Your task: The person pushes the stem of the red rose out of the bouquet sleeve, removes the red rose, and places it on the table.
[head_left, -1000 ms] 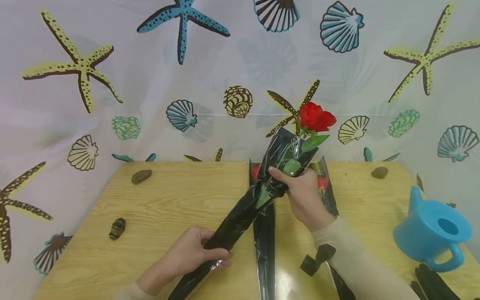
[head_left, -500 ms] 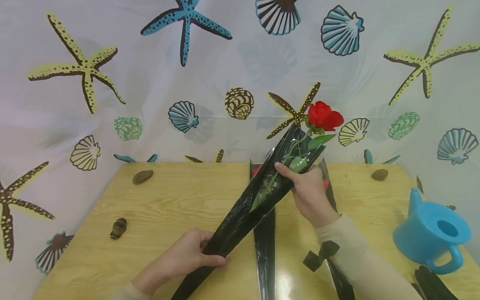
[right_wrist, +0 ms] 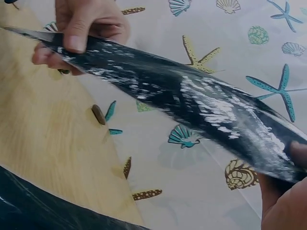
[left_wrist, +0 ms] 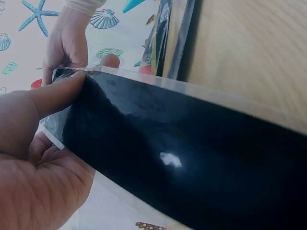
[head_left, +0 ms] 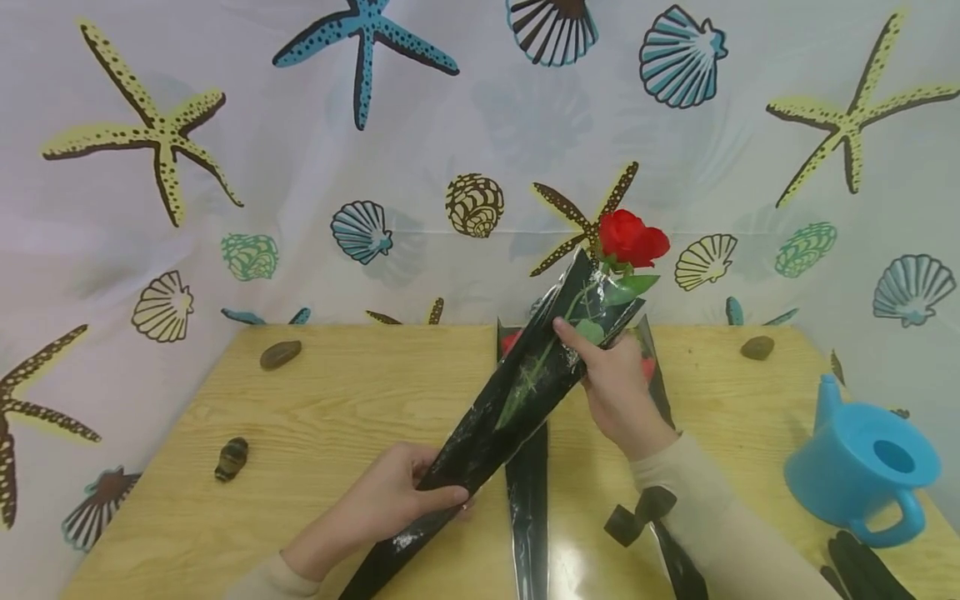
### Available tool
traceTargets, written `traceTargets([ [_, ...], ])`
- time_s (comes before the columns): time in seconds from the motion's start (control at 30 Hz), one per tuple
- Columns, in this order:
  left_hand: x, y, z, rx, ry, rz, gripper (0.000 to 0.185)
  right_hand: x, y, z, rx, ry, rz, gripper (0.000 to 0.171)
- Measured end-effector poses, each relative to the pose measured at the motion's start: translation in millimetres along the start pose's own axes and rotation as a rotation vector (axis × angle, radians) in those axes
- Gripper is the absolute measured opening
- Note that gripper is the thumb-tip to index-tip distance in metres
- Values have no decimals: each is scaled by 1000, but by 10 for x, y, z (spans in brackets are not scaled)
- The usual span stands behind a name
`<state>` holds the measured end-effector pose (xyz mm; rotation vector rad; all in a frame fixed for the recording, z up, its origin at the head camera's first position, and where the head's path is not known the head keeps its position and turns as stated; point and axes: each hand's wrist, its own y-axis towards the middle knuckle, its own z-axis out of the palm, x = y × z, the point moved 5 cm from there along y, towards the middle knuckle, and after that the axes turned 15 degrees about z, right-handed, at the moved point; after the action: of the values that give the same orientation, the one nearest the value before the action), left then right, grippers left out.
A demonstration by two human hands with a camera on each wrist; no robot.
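A long black-and-clear plastic flower sleeve (head_left: 480,442) slants above the table, with a red artificial rose (head_left: 633,239) standing out of its wide upper end. Through the clear front its green stem and leaves show. My left hand (head_left: 382,496) grips the narrow lower part, thumb across the front. My right hand (head_left: 618,392) holds the sleeve near its wide top, thumb pressed on the clear side. In the left wrist view the sleeve's black back (left_wrist: 192,139) fills much of the picture. The right wrist view shows the sleeve (right_wrist: 192,96) stretched between both hands.
Two more sleeved red roses lie on the wooden table (head_left: 337,392), one sleeve (head_left: 528,517) in the middle, another (head_left: 660,400) partly behind my right arm. At right stand a blue watering can (head_left: 862,467) and black gloves (head_left: 870,567). Stones (head_left: 281,355) lie around; a black ribbon (head_left: 637,517) is by my right sleeve.
The clear front, crumpled around the leaves a second ago, now lies smoother and straighter along the stem. The rose shifted right, then slightly back left. Both hands keep their hold.
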<state>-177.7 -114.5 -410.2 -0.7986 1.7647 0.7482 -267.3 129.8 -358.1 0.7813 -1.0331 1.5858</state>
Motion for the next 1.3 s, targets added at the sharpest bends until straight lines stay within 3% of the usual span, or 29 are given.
traceTargets([
  [0.2,19,-23,-18,-2,17,27,17,63,20,-63,-72,9,19,62],
  [0.47,51,-11,18,-21,16,66,11,57,9,-50,-58,28,-9,61],
  [0.7,88,-42,8,-41,-48,55,18,9,21,5,-56,27,-44,61],
  [1.0,100,0,107,-49,-27,64,10,0,20,-39,-71,-23,-97,61],
  [1.3,43,-1,132,-71,-64,71,7,-119,-10,28,-94,-104,-25,45],
])
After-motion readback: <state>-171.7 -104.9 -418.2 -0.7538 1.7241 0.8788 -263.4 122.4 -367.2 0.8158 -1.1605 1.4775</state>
